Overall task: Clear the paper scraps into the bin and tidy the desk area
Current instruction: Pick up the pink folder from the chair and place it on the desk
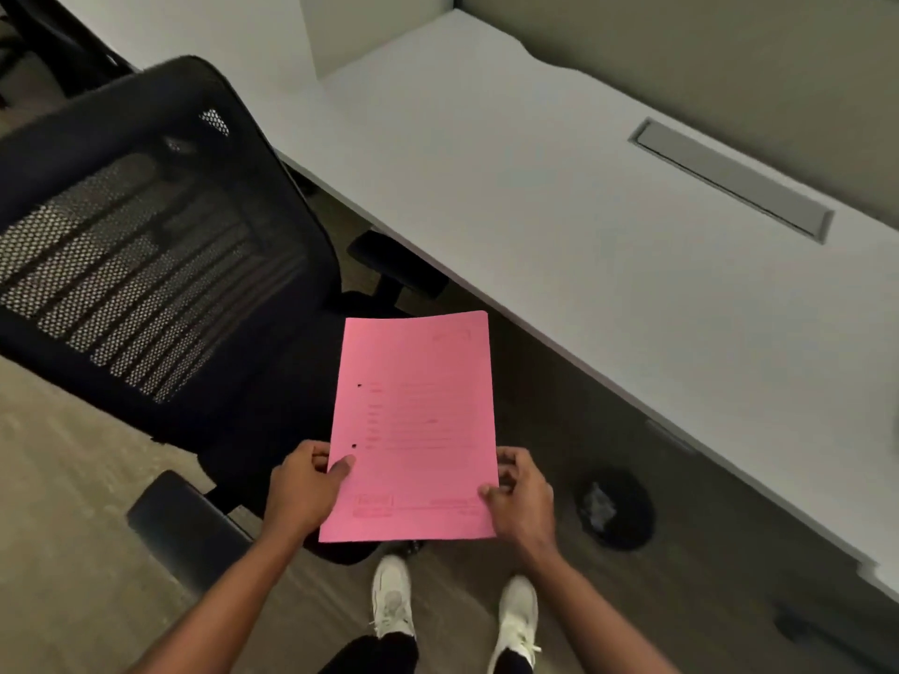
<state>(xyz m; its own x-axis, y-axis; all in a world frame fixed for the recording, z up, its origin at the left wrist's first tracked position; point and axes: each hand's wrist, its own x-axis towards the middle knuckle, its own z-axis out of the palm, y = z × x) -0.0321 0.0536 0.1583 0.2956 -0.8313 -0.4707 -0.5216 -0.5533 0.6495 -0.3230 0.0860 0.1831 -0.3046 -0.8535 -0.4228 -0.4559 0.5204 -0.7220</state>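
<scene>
A pink sheet of paper (413, 425) with faint printed lines and two punched holes on its left side is held flat in front of me. My left hand (304, 488) grips its lower left edge, thumb on top. My right hand (520, 498) grips its lower right corner. A black round bin (615, 510) stands on the floor to the right of my right hand, under the desk's edge, with crumpled pale scraps inside. The white desk (559, 197) runs from the upper middle to the right.
A black mesh office chair (155, 245) stands at the left, its armrest (189, 522) near my left forearm. A grey cable hatch (729, 180) is set into the desk. A panel wall stands behind the desk. My white shoes (394, 600) are on the floor below the sheet.
</scene>
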